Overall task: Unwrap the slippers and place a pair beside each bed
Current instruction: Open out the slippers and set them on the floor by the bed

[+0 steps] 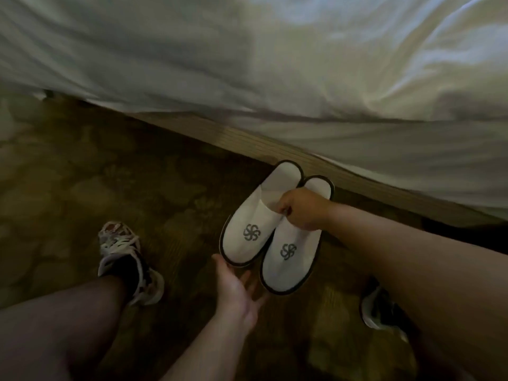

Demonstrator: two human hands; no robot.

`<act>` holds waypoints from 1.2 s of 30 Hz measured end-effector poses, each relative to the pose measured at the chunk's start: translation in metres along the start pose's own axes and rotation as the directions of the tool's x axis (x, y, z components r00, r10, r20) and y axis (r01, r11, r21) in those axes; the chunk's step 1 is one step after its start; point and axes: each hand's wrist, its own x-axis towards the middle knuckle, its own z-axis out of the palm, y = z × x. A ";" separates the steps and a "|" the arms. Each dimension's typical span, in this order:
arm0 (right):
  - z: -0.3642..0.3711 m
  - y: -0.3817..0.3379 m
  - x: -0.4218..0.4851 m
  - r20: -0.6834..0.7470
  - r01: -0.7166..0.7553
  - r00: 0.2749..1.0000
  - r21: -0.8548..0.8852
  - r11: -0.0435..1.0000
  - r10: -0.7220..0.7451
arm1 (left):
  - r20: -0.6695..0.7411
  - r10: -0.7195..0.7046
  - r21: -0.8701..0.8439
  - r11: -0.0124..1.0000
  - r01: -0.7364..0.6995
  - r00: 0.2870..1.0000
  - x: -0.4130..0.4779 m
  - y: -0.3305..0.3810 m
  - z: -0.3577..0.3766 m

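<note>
Two white slippers with dark trim and a grey swirl logo lie side by side, heels toward the bed. The left slipper (248, 229) and the right slipper (291, 259) are unwrapped. My right hand (301, 209) pinches them together at their openings. My left hand (236, 290) is spread open, palm up, its fingertips touching the toe edge of the left slipper. Whether the soles touch the carpet I cannot tell. The bed (275, 64) with white linen fills the top of the view, its wooden base (247, 138) just behind the slippers.
Patterned brown carpet (82, 166) covers the floor. My left foot in a white and dark sneaker (123, 259) stands left of the slippers. My right sneaker (379, 312) shows partly under my right arm.
</note>
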 end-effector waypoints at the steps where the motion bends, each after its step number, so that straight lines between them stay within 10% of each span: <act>1: 0.005 0.004 0.011 0.015 0.026 1.000 0.008 1.000 -0.026 | 0.005 -0.014 -0.023 1.000 0.014 1.000 0.009 -0.003 0.000; 21: 0.102 0.045 0.207 0.163 0.088 0.983 0.003 0.996 -0.087 | -0.086 -0.154 -0.157 0.978 0.139 0.984 0.197 0.034 0.004; 36: 0.135 0.052 0.233 0.352 0.001 0.936 -0.011 1.000 0.003 | -0.190 -0.216 0.118 0.963 0.241 0.958 0.235 0.045 -0.023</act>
